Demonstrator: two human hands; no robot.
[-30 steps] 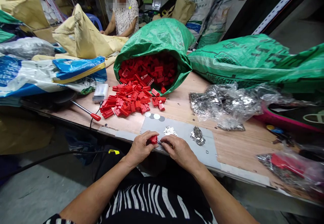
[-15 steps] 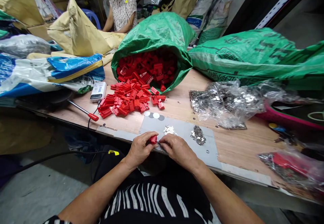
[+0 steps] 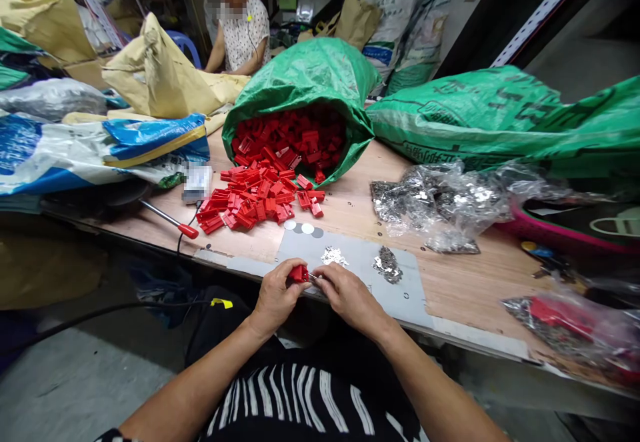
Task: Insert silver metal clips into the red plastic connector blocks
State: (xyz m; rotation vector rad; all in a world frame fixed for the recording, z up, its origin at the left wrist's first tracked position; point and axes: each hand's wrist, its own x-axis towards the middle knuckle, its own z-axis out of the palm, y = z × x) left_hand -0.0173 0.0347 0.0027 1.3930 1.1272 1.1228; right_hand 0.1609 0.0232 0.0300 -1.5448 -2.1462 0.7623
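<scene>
At the table's front edge, my left hand pinches a red plastic part. My right hand is closed on a thin metal piece whose tip meets the red part's right end; its full shape is hidden by the fingers. Just beyond my hands, a grey mat bears a pile of shiny metal pieces and a darker metal pile. A heap of red parts spills from an open green sack.
A red-handled tool and a small white device lie left. Right are another green sack, plastic bags of metal pieces, a pink-rimmed container and a bag with red parts. A person sits behind.
The view has shifted slightly. The red part in my left hand has turned a little and shows more of its side, with more of the thin metal piece visible between my hands.
</scene>
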